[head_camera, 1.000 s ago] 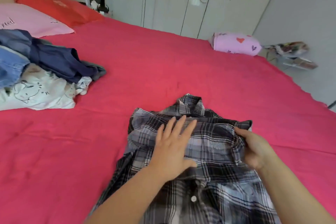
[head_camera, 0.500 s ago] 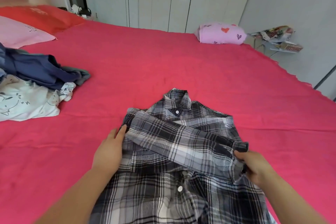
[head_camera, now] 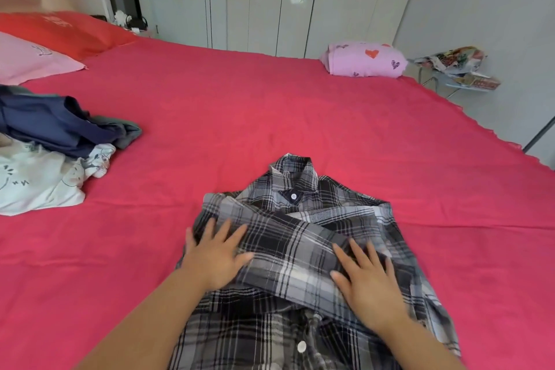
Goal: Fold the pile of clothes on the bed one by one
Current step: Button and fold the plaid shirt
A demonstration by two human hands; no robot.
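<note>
Fingers (head_camera: 225, 234) of left hand (head_camera: 214, 260) and right hand (head_camera: 365, 279) lie straight on the plaid shirt (head_camera: 288, 234), grasping nothing. It looks soft and light; better pinch its hem at six o'clock.

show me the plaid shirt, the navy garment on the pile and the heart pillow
plaid shirt (head_camera: 295, 239), head view, on the sleeve folded across it
navy garment (head_camera: 57, 126), head view, middle of its top
heart pillow (head_camera: 365, 64), head view, centre of its side
</note>
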